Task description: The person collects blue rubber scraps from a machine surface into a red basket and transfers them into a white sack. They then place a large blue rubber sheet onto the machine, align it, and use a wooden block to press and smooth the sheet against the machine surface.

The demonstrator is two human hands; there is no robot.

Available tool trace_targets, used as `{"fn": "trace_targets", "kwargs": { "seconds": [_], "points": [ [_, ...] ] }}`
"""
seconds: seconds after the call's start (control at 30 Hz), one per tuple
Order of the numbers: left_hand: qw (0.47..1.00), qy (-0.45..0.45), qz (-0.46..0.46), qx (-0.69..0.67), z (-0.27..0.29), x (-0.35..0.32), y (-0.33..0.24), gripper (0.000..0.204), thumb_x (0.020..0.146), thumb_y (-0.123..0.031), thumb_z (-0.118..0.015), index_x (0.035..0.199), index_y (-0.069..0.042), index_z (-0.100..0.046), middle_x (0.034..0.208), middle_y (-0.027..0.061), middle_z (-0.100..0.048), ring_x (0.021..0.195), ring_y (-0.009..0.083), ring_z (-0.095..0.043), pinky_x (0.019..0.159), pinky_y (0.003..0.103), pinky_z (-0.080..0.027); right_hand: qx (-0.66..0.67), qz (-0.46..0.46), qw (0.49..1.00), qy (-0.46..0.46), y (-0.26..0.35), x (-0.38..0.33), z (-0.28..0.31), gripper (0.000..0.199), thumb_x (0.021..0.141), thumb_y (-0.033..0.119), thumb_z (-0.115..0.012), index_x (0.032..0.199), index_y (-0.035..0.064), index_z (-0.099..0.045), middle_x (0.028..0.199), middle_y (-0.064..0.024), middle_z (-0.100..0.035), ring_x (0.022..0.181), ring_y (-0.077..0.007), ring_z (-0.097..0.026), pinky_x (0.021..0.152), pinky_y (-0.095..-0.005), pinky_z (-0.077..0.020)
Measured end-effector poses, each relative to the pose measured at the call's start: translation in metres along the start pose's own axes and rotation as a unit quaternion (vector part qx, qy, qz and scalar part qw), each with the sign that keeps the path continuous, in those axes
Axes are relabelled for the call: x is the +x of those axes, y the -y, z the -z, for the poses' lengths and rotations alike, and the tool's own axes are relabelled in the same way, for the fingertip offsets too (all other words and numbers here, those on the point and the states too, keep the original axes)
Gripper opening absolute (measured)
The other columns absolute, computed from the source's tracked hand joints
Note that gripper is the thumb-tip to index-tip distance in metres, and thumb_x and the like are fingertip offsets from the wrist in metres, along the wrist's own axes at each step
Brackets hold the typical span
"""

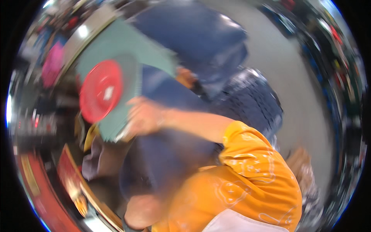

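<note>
Motion blurs much of the picture. My right hand [145, 116], at the end of a bare forearm from an orange sleeve, is curled at the edge of a green work surface [112, 42]. A small pale thing [124, 133] shows at its fingers; its kind is too smeared to make out. Dark blue material [162, 154] spreads below this hand and between my arms. Lower down, my left hand [143, 210] is by that blue material, a dark band at its wrist; its fingers are hidden. Beyond my right hand, a red round basin [100, 91] with a white label sits on the green surface.
A large dark blue pile [189, 34] stands beyond the green surface, with a shiny dark blue bundle [247, 100] beside it. Grey floor [305, 89] runs along the right. Red-edged furniture [69, 170] stands at lower left, and a pink thing [53, 63] at upper left.
</note>
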State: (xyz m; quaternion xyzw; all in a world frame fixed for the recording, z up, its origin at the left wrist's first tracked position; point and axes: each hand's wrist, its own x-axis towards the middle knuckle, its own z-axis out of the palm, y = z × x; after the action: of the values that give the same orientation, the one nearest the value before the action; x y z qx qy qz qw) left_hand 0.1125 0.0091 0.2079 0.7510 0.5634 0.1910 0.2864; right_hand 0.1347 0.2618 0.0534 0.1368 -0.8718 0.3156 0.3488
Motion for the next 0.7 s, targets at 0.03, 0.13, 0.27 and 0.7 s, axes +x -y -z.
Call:
{"fn": "trace_targets", "kwargs": {
  "seconds": [0.03,0.13,0.27,0.7],
  "points": [
    [0.998,0.024,0.051,0.04,-0.006,-0.019,-0.005,0.017,0.072,-0.017,-0.072,0.068,-0.006,-0.06,0.058,0.009,-0.055,0.051,0.0293,-0.057,0.046,0.039,-0.045,-0.09,-0.146,0.981,0.095,-0.006,-0.004,-0.007,0.032,0.087,0.037,-0.052,0.072,0.0146,-0.068,0.069,-0.0087,-0.062,0.08,-0.0288,-0.06,0.091,-0.045,-0.0415],
    [0.989,-0.019,0.124,0.082,-0.035,-0.068,-0.009,0.016,0.079,-0.02,-0.066,0.071,-0.007,-0.061,0.062,0.0072,-0.057,0.054,0.0279,-0.059,0.046,0.038,-0.047,-0.046,-0.16,0.984,-0.059,0.011,-0.029,-0.011,0.033,0.083,0.029,-0.06,0.066,0.0013,-0.06,0.068,-0.0173,-0.058,0.077,-0.0361,-0.058,0.073,-0.045,-0.0457],
    [0.972,-0.064,0.211,0.076,-0.067,-0.153,-0.022,0.013,0.082,-0.021,-0.063,0.085,-0.009,-0.067,0.068,0.0073,-0.062,0.06,0.0283,-0.063,0.05,0.038,-0.05,-0.024,-0.065,0.988,-0.136,0.077,-0.007,-0.015,0.02,0.076,0.008,-0.06,0.059,-0.0006,-0.052,0.065,-0.0136,-0.057,0.072,-0.0292,-0.061,0.072,-0.0375,-0.0485],
    [0.634,-0.656,0.406,-0.041,-0.251,-0.428,-0.176,0.021,0.075,0.002,-0.061,0.096,0.0,-0.066,0.087,0.0137,-0.066,0.079,0.028,-0.064,0.073,0.031,-0.048,0.202,0.605,0.77,-0.005,0.534,0.3,-0.257,0.016,0.073,0.018,-0.073,0.08,0.0075,-0.064,0.088,-0.0067,-0.06,0.092,-0.0282,-0.06,0.08,-0.0391,-0.0476]
  ]
}}
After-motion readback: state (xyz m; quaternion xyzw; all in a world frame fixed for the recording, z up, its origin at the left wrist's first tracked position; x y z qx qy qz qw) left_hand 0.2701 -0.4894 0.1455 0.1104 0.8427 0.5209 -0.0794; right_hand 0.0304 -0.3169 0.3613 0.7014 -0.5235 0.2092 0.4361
